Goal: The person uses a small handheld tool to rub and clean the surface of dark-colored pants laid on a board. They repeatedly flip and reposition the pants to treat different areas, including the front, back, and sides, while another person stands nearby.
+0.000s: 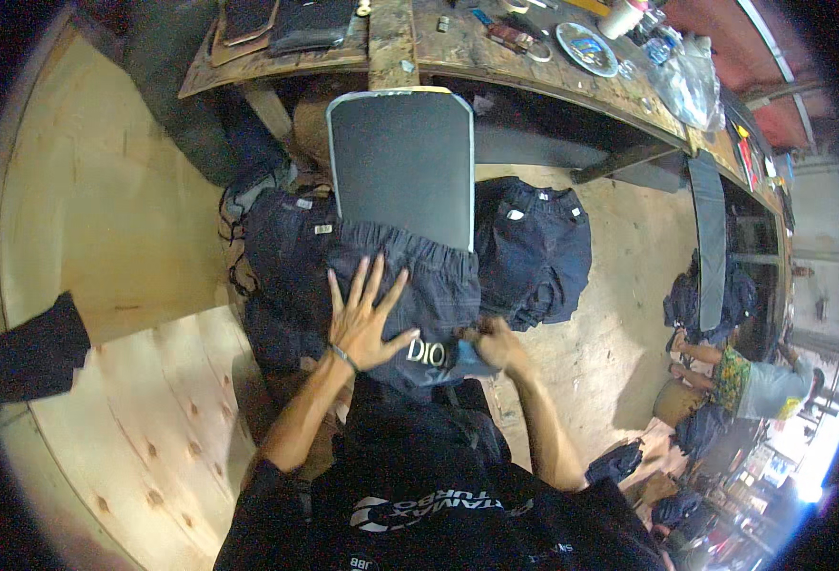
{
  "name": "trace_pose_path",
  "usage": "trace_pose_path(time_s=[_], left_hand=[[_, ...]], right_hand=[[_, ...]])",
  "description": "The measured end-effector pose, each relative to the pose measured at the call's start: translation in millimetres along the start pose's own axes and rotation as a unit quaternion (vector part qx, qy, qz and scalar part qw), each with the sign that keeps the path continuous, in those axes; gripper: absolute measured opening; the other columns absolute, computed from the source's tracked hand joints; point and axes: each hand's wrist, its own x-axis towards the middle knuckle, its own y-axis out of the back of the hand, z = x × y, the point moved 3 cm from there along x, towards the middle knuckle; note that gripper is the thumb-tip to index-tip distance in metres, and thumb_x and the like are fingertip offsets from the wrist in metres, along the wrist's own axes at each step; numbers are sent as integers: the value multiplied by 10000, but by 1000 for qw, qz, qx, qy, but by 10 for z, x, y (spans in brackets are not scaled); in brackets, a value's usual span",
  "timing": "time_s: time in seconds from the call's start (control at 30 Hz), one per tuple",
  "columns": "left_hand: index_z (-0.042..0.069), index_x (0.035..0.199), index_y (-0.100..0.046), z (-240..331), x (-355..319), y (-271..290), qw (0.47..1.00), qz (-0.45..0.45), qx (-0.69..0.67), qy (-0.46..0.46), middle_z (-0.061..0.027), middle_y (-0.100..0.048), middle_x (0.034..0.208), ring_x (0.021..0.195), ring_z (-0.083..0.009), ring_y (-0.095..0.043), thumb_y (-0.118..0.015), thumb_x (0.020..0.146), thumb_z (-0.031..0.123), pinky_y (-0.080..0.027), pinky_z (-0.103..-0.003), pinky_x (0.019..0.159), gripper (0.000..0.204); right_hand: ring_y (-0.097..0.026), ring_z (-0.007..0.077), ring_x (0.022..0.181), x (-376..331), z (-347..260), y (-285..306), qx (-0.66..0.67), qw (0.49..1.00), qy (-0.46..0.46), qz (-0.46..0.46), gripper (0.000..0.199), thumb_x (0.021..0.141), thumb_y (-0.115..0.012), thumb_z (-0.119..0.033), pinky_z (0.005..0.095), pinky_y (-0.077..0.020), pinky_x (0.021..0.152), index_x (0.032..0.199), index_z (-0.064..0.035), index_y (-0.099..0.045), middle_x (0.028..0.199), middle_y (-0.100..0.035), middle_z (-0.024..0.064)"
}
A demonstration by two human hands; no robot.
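Note:
A pair of dark shorts (391, 252) with a gathered elastic waistband lies in front of me, its waist overlapping the near end of a flat dark grey board (400, 152) with rounded corners and a pale edge. My left hand (367, 319) is spread flat on the cloth, thumb beside pale printed lettering (426, 353). Right of the lettering, my right hand (500, 347) is closed on the edge of a thin bluish sheet (472, 362), which covers part of the print area. The fingertips of that hand are partly hidden and slightly blurred.
More dark shorts (538, 252) lie right of the board, and a dark garment pile (282, 243) sits left. A worn wooden workbench (496, 62) crosses the far side, bearing a round dish (586, 49) and a plastic bag (691, 86). Another person (762, 385) sits at far right.

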Motion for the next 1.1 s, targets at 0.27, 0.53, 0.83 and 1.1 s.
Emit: trace_pose_path(time_s=[0.27, 0.53, 0.83, 1.1], left_hand=[[254, 1667, -292, -611, 2167, 300, 991, 97, 79, -54, -171, -203, 1739, 1615, -360, -151, -564, 816, 866, 5, -769, 1206, 1083], [236, 1588, -448, -591, 2165, 333, 949, 259, 36, -176, -169, -239, 1718, 1601, -397, -179, -759, 780, 696, -66, -797, 1187, 980], [249, 1692, -211, -677, 2539, 288, 955, 151, 66, -247, -187, -82, 1759, 1621, -418, -56, -777, 793, 589, -31, -721, 1236, 1116], [178, 1548, -416, -739, 2759, 264, 947, 213, 62, -233, -155, -134, 1750, 1622, -388, -95, -842, 753, 603, -52, -751, 1224, 997]], right_hand=[[-674, 290, 736, 1192, -1194, 670, -118, 967, 72, 214, 507, 994, -679, -449, 440, -533, 699, 1054, 46, -766, 790, -712, 156], [-589, 308, 906, 230, -1191, -704, -201, 775, 422, 427, 602, 770, -867, -526, 429, -487, 791, 1099, -39, -738, 1025, -668, 113], [-543, 333, 1065, 335, -1058, -750, -237, 855, 319, 332, 747, 834, -760, -598, 444, -474, 921, 1312, -36, -644, 1123, -575, 144], [-698, 479, 996, 771, -1317, -493, -36, 965, 158, 206, 851, 930, -681, -561, 549, -553, 891, 1495, 38, -466, 1060, -709, 309]])
